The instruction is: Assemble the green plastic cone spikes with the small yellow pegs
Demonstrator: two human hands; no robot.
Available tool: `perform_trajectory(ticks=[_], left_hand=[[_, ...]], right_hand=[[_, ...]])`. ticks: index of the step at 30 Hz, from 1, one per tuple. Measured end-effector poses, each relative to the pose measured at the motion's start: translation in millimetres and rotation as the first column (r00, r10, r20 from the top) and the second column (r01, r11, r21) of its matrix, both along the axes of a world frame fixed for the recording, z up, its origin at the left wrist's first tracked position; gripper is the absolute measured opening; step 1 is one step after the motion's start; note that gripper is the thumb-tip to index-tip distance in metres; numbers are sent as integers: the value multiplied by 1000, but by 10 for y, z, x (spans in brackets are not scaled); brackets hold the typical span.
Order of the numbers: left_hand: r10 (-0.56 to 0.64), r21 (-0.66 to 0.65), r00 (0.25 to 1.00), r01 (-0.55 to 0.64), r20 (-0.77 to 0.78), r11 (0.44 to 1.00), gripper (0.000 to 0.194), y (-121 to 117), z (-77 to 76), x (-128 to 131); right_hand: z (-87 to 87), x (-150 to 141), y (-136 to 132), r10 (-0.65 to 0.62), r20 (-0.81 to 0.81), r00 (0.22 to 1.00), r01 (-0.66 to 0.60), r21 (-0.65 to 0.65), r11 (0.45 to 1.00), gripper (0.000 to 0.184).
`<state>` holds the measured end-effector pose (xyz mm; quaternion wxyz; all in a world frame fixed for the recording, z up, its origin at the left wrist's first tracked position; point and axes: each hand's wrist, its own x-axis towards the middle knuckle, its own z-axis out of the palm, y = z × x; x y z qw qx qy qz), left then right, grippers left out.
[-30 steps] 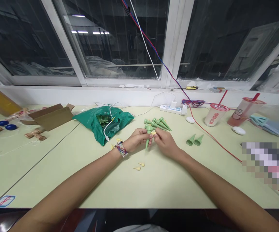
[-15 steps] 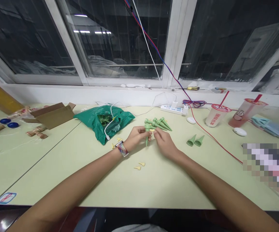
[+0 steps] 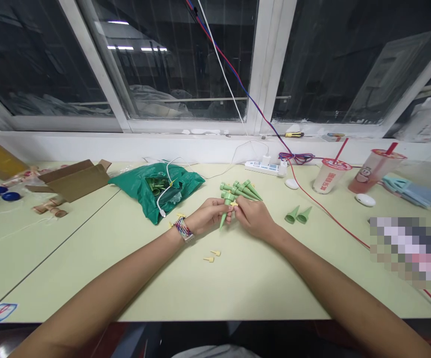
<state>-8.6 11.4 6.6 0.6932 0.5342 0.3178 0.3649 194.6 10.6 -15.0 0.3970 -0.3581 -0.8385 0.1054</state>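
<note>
My left hand (image 3: 210, 217) is closed around a green plastic watering spike (image 3: 222, 221), its pointed end down and tilted. My right hand (image 3: 254, 217) pinches a small yellow valve (image 3: 233, 204) against the side of the spike's upper part. Whether the valve is seated in the spike is hidden by the fingers. Just behind my hands lies a group of green spikes (image 3: 251, 189) with caps. Two small yellow valves (image 3: 209, 259) rest on the table in front. More yellow pieces (image 3: 180, 216) show partly behind my left wrist. Two green hollow cones (image 3: 303, 215) lie to the right.
A green plastic bag (image 3: 136, 186) with green parts sits left of centre, a cardboard box (image 3: 74, 180) beyond it. A power strip (image 3: 263, 169) and cables run at the back. Two drink cups (image 3: 329, 176) with straws stand right, near a white oval case (image 3: 365, 200).
The spike has tilted, its tip swinging left toward me. My right hand has turned and its fingers have curled closer around the yellow valve. The whole view has shifted slightly.
</note>
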Motion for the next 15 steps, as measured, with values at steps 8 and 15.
perform_trajectory(ticks=[8, 15], left_hand=[[94, 339, 982, -33, -164, 940, 29, 15, 22, -21], [488, 713, 819, -145, -303, 686, 27, -34, 5, 10]], right_hand=[[-13, -197, -107, -4, -514, 858, -269, -455, 849, 35], [155, -159, -76, -144, -772, 619, -745, -635, 205, 34]])
